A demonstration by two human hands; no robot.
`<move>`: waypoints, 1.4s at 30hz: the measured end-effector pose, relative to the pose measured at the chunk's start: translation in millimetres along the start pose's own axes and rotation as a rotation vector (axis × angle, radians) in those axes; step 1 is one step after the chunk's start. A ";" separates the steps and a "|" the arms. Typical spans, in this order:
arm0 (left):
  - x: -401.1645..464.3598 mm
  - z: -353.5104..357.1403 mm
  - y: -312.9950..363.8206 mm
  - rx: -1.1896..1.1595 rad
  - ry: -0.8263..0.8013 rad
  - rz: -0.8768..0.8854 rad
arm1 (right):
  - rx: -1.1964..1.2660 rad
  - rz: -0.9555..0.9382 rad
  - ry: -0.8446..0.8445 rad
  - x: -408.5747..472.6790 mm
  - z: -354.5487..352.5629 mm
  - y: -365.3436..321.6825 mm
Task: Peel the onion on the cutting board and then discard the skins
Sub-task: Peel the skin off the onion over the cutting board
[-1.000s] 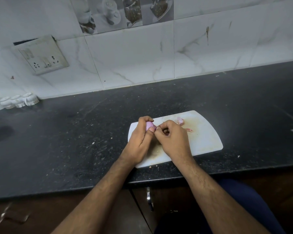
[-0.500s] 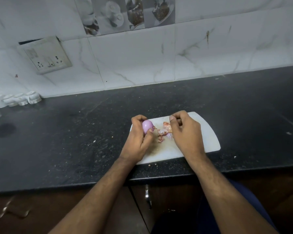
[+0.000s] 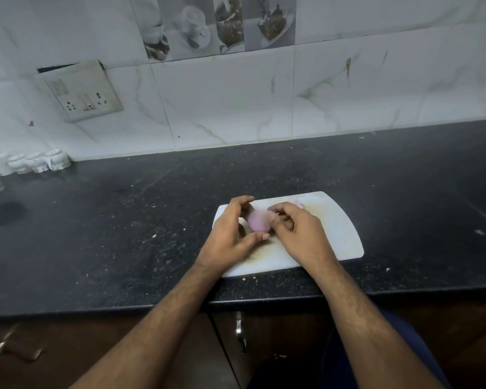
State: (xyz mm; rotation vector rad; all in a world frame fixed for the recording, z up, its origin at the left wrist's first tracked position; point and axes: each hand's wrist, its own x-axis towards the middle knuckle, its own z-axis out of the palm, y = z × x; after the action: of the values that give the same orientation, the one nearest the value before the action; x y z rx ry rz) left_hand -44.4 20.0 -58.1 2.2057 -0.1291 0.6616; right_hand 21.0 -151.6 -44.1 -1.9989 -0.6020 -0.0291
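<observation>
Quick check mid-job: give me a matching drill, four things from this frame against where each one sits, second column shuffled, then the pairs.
Things:
1. onion
2. cutting board
3. socket plate
4. white holders

Places:
A. on the tiled wall, upper left
B. between the left hand and the right hand
C. counter's far left, against the wall
D. near the counter's front edge

Pairs: 1-B, 2-D, 3-A, 4-C
</observation>
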 end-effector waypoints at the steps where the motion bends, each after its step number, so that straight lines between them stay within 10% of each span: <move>1: -0.2 0.2 -0.1 -0.013 0.011 -0.009 | -0.015 -0.005 -0.015 0.8 0.3 0.8; 22: 0.0 1.3 -5.1 0.009 0.032 0.054 | 0.183 0.030 0.118 -2.0 9.0 -1.9; 36: -1.4 0.6 -2.2 0.051 0.018 0.172 | -0.315 -0.335 0.193 2.9 16.1 -3.2; 42: -1.6 -0.1 -5.2 0.096 0.019 0.164 | -0.161 -0.209 0.215 0.3 29.6 -7.3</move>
State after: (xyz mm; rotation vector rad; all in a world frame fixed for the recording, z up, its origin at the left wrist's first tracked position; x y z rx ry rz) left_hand -44.2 23.4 -62.4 2.2969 -0.2757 0.7933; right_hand 11.4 -124.0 -52.6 -2.0443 -0.6833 -0.4255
